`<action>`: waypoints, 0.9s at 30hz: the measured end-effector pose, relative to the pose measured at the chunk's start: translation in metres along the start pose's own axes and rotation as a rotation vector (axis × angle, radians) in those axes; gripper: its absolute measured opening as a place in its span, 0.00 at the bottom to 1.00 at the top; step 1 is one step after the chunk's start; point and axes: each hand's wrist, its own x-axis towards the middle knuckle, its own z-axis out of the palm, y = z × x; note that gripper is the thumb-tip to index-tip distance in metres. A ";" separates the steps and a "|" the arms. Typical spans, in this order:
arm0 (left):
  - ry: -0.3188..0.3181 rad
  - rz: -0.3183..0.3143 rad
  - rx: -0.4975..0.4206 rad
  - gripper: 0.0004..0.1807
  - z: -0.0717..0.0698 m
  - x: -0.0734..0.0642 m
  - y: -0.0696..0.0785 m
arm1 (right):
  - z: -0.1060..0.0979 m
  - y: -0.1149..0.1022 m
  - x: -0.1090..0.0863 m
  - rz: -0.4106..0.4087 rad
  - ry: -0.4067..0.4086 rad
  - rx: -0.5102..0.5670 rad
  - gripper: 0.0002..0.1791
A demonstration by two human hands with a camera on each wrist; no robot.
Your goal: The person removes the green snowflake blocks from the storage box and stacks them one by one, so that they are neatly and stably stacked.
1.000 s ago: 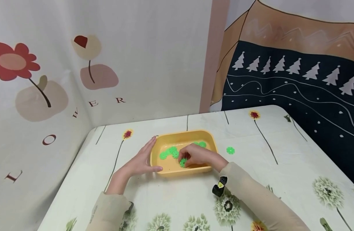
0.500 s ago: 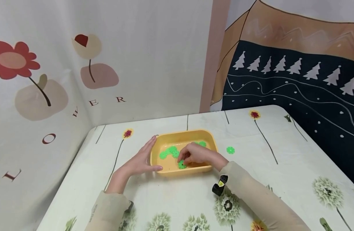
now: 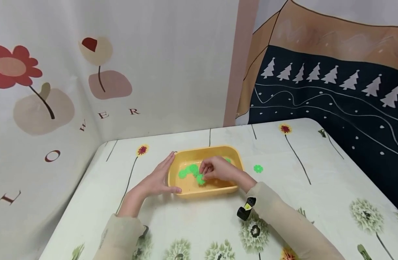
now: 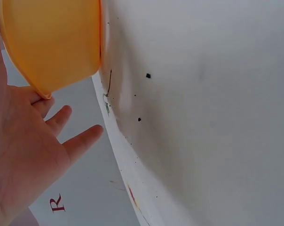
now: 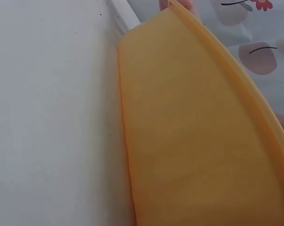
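In the head view a yellow plastic tub stands on the cloth-covered table. My left hand spreads along its left end, thumb over the near rim and fingers by the far corner. Straight, parted fingers show in the left wrist view, beside the tub wall. Reaching inside the tub, my right hand pinches a green notched plastic disc between thumb and fingertips. Several similar discs lie on the tub floor to the left, and one more shows behind the hand. The tub's side hides the right hand in the right wrist view.
A single green disc lies on the flower-printed tablecloth, right of the tub. Printed curtains hang behind and to the left of the table. A black strap device sits at the right sleeve.
My right hand has lifted slightly away from the tub's near side, carrying the pinched disc up and left toward the other discs. The left hand keeps its place on the tub.
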 end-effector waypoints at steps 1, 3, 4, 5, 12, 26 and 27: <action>-0.006 -0.003 0.001 0.69 0.000 -0.001 0.000 | 0.000 0.000 0.000 0.005 0.015 0.011 0.05; -0.013 -0.006 0.008 0.69 0.000 -0.002 0.000 | 0.000 0.000 -0.001 0.013 0.047 0.029 0.06; -0.014 -0.011 0.005 0.69 0.001 -0.003 0.000 | -0.001 -0.001 -0.001 0.016 0.064 0.038 0.05; -0.011 -0.011 0.007 0.69 0.001 -0.003 0.001 | -0.002 -0.001 -0.001 0.014 0.081 0.055 0.05; -0.010 -0.006 0.022 0.68 -0.001 0.000 0.002 | -0.022 -0.002 -0.007 0.011 0.181 0.239 0.10; -0.014 -0.010 0.008 0.68 -0.002 -0.001 0.004 | -0.092 0.000 -0.058 0.142 0.371 0.146 0.15; -0.013 -0.009 0.007 0.68 -0.002 -0.001 0.004 | -0.096 0.002 -0.062 0.158 0.383 0.137 0.15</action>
